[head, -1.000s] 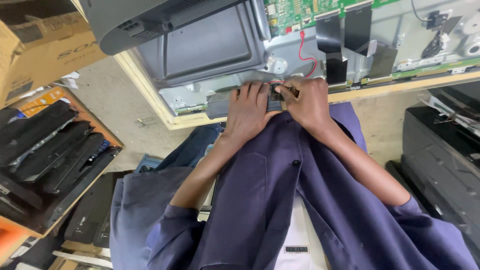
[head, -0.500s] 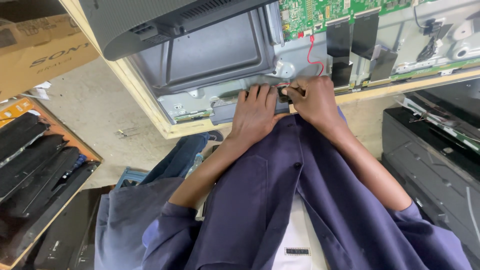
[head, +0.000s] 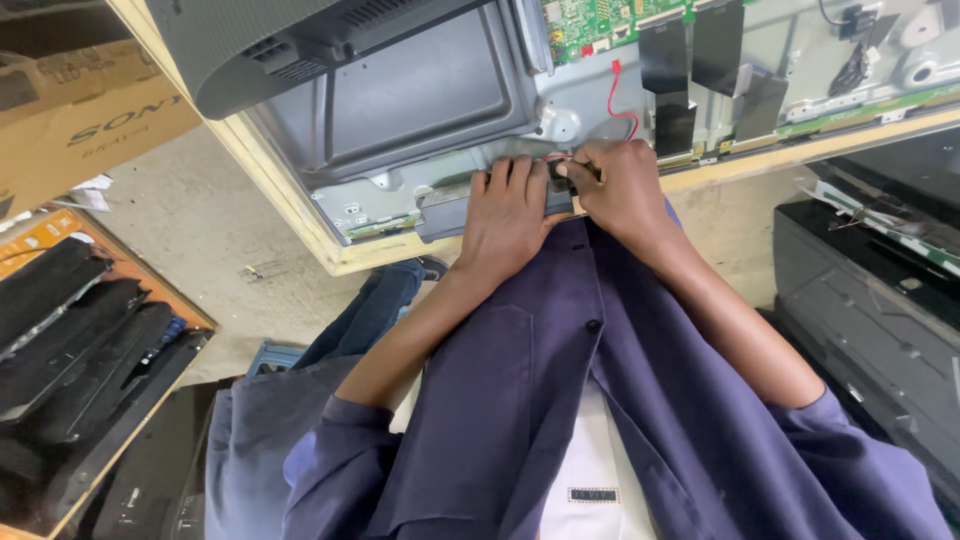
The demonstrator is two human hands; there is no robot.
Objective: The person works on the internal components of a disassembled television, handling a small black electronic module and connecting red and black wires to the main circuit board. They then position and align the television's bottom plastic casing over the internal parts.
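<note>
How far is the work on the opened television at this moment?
Done: the back cover is off, so the green circuit board and metal chassis lie bare on the wooden bench. In hand: the left hand presses a grey bar-shaped part at the chassis edge, and the right hand pinches a small dark piece where the red wire ends. Left: the set is open, with no cover refitted.

Electronics repair workshop. Opened flat-panel television [head: 420,110] lies back-up on a wooden bench [head: 290,215], green circuit board [head: 590,20] exposed at top centre. Cardboard boxes [head: 90,110] upper left; stacked black panels [head: 70,340] lower left; more dark sets [head: 870,290] at right. Bare concrete floor [head: 190,230].
</note>
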